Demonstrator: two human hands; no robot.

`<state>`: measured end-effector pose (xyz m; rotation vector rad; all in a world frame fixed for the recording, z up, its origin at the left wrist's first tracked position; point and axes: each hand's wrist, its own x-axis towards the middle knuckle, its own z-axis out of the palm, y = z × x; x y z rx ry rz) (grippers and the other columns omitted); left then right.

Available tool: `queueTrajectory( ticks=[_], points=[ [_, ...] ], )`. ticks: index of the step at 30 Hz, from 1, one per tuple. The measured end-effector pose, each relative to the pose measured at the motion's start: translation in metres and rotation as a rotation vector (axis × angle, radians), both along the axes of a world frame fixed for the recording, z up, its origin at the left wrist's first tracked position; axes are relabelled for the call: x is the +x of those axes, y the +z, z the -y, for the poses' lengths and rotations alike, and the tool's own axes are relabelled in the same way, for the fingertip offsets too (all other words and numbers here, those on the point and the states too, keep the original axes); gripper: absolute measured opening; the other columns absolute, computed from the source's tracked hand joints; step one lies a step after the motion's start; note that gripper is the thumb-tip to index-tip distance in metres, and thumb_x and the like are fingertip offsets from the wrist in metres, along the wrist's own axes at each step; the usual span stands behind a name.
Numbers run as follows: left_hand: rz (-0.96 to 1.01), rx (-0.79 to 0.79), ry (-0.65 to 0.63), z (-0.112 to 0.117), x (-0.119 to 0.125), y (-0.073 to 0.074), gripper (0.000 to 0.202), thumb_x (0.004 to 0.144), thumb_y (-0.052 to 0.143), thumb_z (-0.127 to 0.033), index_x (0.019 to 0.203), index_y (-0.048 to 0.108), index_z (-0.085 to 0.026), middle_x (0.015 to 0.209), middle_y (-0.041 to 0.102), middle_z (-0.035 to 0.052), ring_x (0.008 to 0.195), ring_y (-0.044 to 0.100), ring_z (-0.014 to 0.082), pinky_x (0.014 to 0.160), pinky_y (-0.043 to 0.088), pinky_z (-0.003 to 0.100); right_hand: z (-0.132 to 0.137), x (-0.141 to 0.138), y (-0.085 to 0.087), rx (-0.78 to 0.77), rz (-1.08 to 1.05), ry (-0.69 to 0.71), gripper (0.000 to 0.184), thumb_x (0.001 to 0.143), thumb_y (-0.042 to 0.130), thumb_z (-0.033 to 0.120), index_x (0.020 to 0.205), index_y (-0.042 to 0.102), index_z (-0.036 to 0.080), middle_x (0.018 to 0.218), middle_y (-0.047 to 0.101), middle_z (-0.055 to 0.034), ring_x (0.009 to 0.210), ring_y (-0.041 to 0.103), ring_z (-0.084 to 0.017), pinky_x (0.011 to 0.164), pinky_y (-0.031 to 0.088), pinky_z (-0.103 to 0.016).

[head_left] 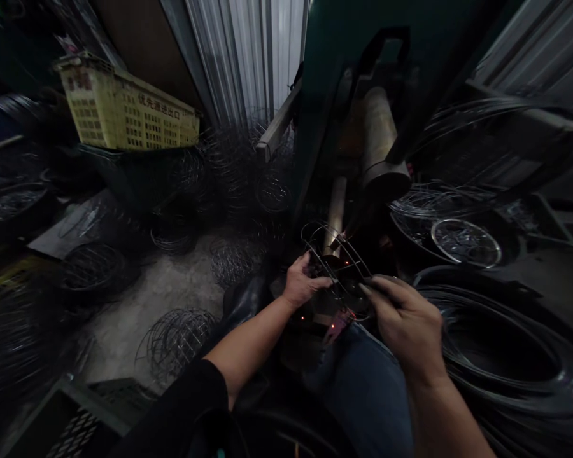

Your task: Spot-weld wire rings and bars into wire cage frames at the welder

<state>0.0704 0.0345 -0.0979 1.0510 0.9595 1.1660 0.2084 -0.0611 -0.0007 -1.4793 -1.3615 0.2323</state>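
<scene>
A round frame of thin metal wire (316,253) sits at the lower metal cylinder (335,207) of a dark green machine (334,83). My left hand (302,280) grips the near left side of this frame, thumb stretched along it. On the right, my right hand (405,318) pinches the frame's edge between thumb and fingers; its fingertips partly hide the wire. A small bright glow shows where the wire meets the cylinder, and orange sparks are scattered below. Above hangs a thicker metal cylinder (379,133).
Wire baskets (184,340) lie on the floor to the left. A yellow crate (134,111) rests on a dark bin. At right are large wire coils (496,388) and a round pan of small metal pieces (465,243). A green crate (71,413) stands at the lower left.
</scene>
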Motion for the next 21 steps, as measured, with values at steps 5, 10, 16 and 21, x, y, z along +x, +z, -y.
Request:
queueTrajectory(
  ticks=[5,10,16,21],
  points=[
    [0.155,-0.082,-0.079,-0.009,0.002,0.008,0.072,0.046,0.088,-0.018,0.114,0.064,-0.016,0.094,0.068,0.0023,0.081,0.063,0.0132,0.079,0.053,0.028,-0.028,-0.004,0.015,-0.036,0.048,-0.002,0.018,0.078,0.06,0.035,0.073,0.07,0.021,0.081,0.07,-0.0047,0.076,0.065,-0.021,0.073,0.052,-0.033],
    [0.21,-0.127,-0.083,-0.014,0.003,0.014,0.063,0.047,0.087,-0.019,0.106,0.065,-0.013,0.084,0.07,0.0017,0.073,0.062,0.0117,0.075,0.052,0.026,-0.049,-0.006,0.026,-0.085,0.072,-0.01,0.02,0.075,0.057,0.037,0.067,0.067,0.022,0.073,0.067,-0.0048,0.069,0.062,-0.02,0.067,0.05,-0.033],
    [0.266,-0.176,-0.089,-0.011,0.008,0.011,0.067,0.046,0.088,-0.019,0.108,0.065,-0.014,0.085,0.071,0.0016,0.073,0.064,0.0122,0.077,0.052,0.028,-0.05,-0.005,0.025,-0.108,0.074,-0.004,0.019,0.076,0.058,0.037,0.071,0.07,0.022,0.078,0.069,-0.0052,0.075,0.064,-0.021,0.073,0.05,-0.034],
    [0.274,-0.193,-0.085,-0.012,0.009,0.009,0.065,0.044,0.088,-0.019,0.104,0.065,-0.014,0.084,0.072,0.0007,0.07,0.064,0.012,0.076,0.052,0.027,-0.009,0.019,0.009,-0.108,-0.117,-0.133,0.021,0.072,0.072,0.041,0.082,0.074,0.022,0.095,0.072,-0.005,0.088,0.067,-0.024,0.083,0.052,-0.036]
  ],
)
